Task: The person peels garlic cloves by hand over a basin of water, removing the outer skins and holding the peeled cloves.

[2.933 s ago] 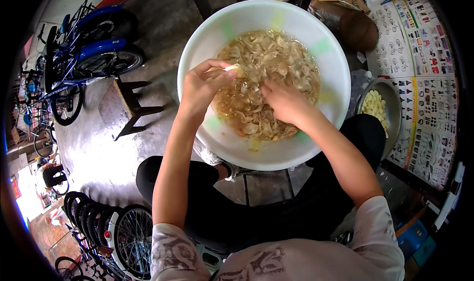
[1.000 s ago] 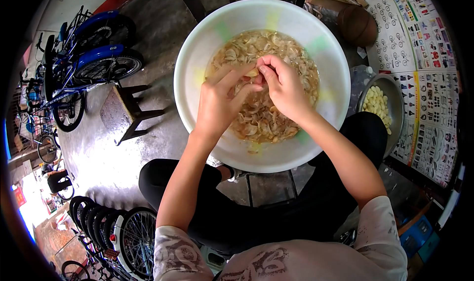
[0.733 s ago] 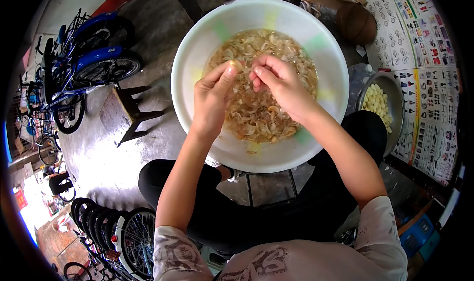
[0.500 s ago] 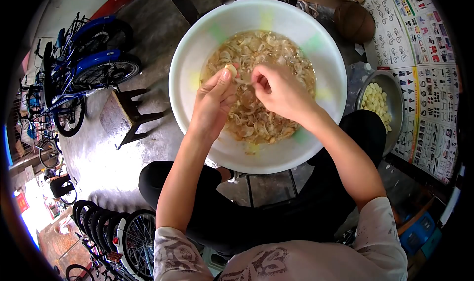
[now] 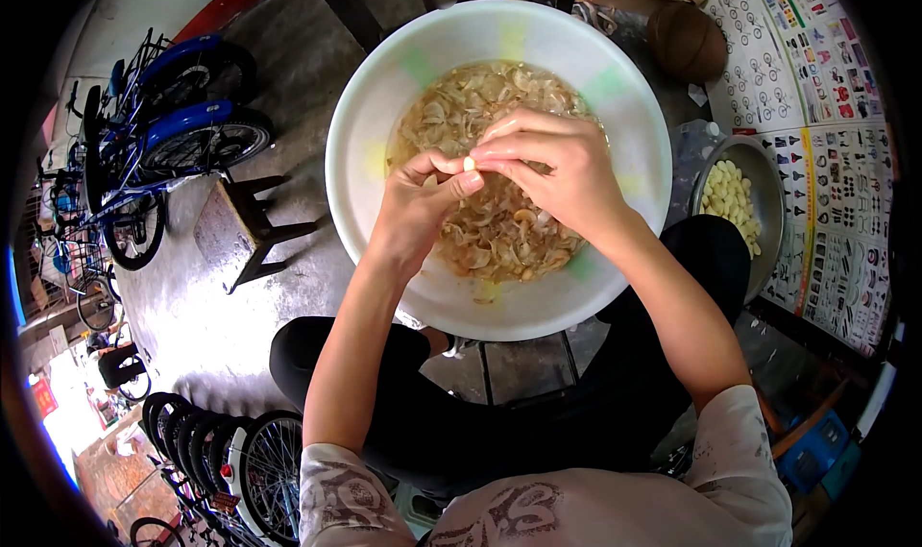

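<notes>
A pale garlic clove is pinched between the fingertips of my left hand, over a large white basin. The fingertips of my right hand are closed together and meet the clove from the other side; whether they hold a bit of skin is too small to tell. Below both hands, the basin holds brownish water full of loose papery skins. A metal bowl with peeled cloves stands to the right of the basin.
A small wooden stool stands left on the floor, with blue bicycles behind it and a row of tires lower left. A brown ball and a printed sheet are at the right. My knees flank the basin's near side.
My left hand has lifted away from the right hand with the clove, then both have come together again at it. Earlier, my right hand was down among the skins.
</notes>
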Available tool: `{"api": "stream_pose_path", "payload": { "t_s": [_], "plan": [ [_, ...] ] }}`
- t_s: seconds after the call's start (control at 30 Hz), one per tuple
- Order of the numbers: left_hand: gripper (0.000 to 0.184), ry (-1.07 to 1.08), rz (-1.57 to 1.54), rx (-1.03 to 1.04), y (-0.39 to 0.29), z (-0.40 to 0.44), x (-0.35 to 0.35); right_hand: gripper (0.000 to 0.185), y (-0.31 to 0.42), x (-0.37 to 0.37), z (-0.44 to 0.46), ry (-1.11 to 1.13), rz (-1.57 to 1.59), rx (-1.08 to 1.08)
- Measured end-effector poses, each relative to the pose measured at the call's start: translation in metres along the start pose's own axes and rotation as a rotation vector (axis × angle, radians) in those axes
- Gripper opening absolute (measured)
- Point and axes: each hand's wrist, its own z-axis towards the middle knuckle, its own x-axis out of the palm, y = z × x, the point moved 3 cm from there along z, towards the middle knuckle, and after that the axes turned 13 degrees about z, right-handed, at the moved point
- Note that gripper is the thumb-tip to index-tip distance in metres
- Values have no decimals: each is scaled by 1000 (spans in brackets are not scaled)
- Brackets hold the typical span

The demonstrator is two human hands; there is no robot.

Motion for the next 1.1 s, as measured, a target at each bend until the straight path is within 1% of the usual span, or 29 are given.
{"api": "stream_pose_path", "payload": {
  "t_s": [0.07, 0.13, 0.2, 0.27, 0.3, 0.33, 0.37, 0.4, 0.43, 0.47, 0.53, 0.57, 0.63, 0.7, 0.73, 0.77, 0.83, 0.87, 0.93, 0.97, 1.03, 1.07, 1.1],
  "plan": [
    [15, -13, -3, -4, -4, -3, 3, 6, 2, -1, -1, 23, -12, -43],
    [18, -50, 87, -54, -6, -3, 3, 6, 6, -1, -2, 58, -36, -26],
    [18, -53, 89, -39, -5, -3, 3, 6, 8, 0, -2, 91, -63, -9],
    [19, -55, 92, -25, -4, -3, 4, 7, 6, 3, -2, 167, -64, 49],
    [18, -74, 145, 26, -5, -2, 5, 7, 6, 3, -3, 167, -64, 50],
    [17, -94, 199, 78, -7, -2, 5, 8, 3, 4, -4, 172, -46, 121],
    [17, -94, 199, 78, -8, -2, 5, 8, 1, 5, -6, 177, -28, 192],
    [15, -141, 296, 108, -12, -2, 4, 8, 1, 7, -7, 176, -28, 191],
    [13, -188, 392, 138, -15, -2, 3, 9, -2, 8, -8, 79, 173, 323],
    [13, -188, 391, 139, -16, -2, 3, 11, -6, 9, -10, -20, 374, 453],
    [13, -300, 598, 187, -20, -3, 1, 14, -10, 8, -10, 3, 391, 465],
    [13, -299, 598, 187, -21, -3, 3, 16, -13, 8, -11, 24, 409, 480],
    [13, -344, 612, 343, -26, -6, 8, 18, -20, 9, -13, 17, 427, 463],
    [12, -328, 584, 379, -27, -4, 7, 20, -19, 9, -13, 12, 447, 446],
    [11, -312, 555, 416, -27, -4, 6, 20, -18, 9, -12, -4, 487, 531],
    [11, -313, 555, 417, -30, -5, 5, 20, -18, 10, -13, -19, 526, 615],
    [10, -330, 737, 307, -35, -9, 4, 20, -20, 11, -12, -43, 591, 656],
    [10, -332, 737, 306, -38, -10, 4, 20, -21, 12, -13, -69, 654, 696],
    [11, -344, 759, 229, -40, -10, 3, 21, -20, 15, -13, -100, 675, 718],
    [11, -345, 758, 227, -38, -10, 2, 21, -20, 15, -14, -135, 693, 740],
    [11, -365, 727, 390, -35, -8, 2, 22, -20, 16, -15, -151, 720, 775],
    [11, -366, 727, 388, -34, -6, 4, 23, -21, 16, -16, -167, 746, 809],
    [11, -385, 655, 403, -34, -5, 7, 23, -21, 16, -16, -167, 748, 811]
  ]
}}
